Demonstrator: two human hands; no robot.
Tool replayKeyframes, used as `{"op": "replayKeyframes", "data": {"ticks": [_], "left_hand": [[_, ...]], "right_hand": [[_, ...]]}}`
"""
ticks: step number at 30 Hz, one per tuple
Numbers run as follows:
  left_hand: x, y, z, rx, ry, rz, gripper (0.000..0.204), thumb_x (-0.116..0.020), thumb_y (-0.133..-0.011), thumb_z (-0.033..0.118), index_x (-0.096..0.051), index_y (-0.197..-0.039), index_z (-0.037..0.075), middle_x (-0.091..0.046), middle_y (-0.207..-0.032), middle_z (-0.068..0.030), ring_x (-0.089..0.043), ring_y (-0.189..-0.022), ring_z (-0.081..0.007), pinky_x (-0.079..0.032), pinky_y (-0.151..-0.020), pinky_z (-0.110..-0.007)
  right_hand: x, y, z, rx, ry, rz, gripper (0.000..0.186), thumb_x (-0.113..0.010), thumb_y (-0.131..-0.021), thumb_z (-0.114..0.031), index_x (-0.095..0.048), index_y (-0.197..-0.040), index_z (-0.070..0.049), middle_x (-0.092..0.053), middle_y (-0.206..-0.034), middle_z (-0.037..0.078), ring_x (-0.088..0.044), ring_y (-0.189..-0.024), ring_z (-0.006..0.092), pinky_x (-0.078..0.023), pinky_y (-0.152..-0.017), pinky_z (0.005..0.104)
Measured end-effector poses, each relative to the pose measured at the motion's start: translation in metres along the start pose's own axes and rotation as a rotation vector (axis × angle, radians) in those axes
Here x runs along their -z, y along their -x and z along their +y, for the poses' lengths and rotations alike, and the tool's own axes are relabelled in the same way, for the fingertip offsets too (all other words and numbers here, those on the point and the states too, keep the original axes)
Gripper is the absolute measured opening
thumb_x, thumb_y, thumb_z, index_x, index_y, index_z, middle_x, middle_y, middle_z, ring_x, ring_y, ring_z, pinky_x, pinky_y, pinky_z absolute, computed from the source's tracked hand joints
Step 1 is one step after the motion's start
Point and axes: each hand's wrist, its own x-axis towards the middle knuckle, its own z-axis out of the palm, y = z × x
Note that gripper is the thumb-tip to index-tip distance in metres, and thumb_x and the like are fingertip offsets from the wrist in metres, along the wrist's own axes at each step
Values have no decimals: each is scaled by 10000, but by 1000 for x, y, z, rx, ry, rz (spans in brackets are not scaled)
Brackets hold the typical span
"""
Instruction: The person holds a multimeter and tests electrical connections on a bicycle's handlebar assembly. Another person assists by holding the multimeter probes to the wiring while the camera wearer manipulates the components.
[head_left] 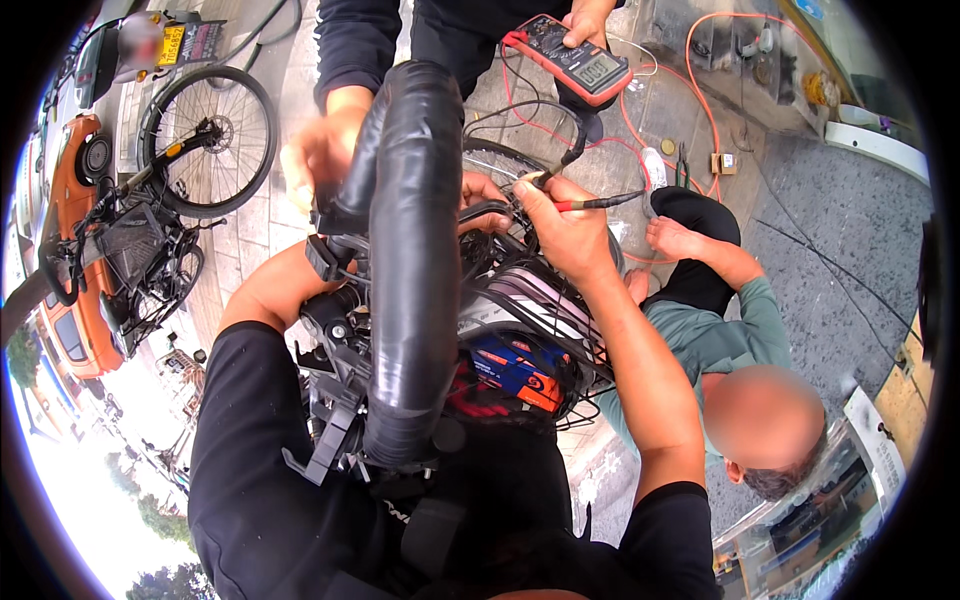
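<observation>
My right hand (570, 228) is closed, pinching a red-and-black test probe (590, 203) beside the end of a black cable (570, 150). Close by, the fingers of my left hand (485, 200) are curled round a dark curved cable end (484, 211). The rest of that hand is hidden behind a thick, black-wrapped tube (415, 250) in the foreground. Across from me, a person's hand holds a red-and-black multimeter (570, 60) with its screen lit and leads attached. That person's other hand (335, 140), blurred, is beside the tube.
Below my hands, a wire basket (590, 385) holds a blue-and-orange package (515, 370). A person in a green shirt (720, 325) crouches at right. An orange cord (690, 75) crosses the ground. A bicycle (207, 140) and an orange car (75, 340) are at left.
</observation>
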Motion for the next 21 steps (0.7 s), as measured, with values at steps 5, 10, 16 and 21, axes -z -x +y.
{"op": "replayKeyframes", "data": {"ticks": [5,10,16,21], "left_hand": [[0,-2,0,-1,-9,-13,127,-745,-991,-31,-713,-1114,-29,-790,-1041,-117,-738,-935,-132,-606,-860,-288],[1,-3,3,1,-15,-24,127,-744,-989,-36,-715,-1112,-28,-786,-1044,-121,-738,-943,-134,-608,-860,-292],[3,-2,-2,7,24,-34,125,-743,-988,-38,-712,-1109,-31,-781,-1048,-123,-743,-957,-147,-613,-875,-303],[2,0,3,-6,-97,-31,127,-743,-988,-37,-710,-1111,-32,-780,-1050,-121,-745,-963,-150,-615,-884,-306]], "right_hand": [[0,2,-2,13,-6,19,245,-762,-1018,-222,-769,-1033,22,-668,-763,9,-561,-730,69,-478,-644,291],[0,1,-2,11,56,20,212,-728,-1025,-198,-755,-990,9,-692,-765,26,-585,-719,72,-484,-635,299],[-2,0,1,63,29,19,196,-710,-1028,-177,-742,-956,2,-694,-742,33,-580,-691,72,-478,-611,307],[-2,0,-4,28,-1,9,189,-710,-1029,-156,-734,-947,12,-693,-742,26,-569,-684,59,-469,-598,287]]}}
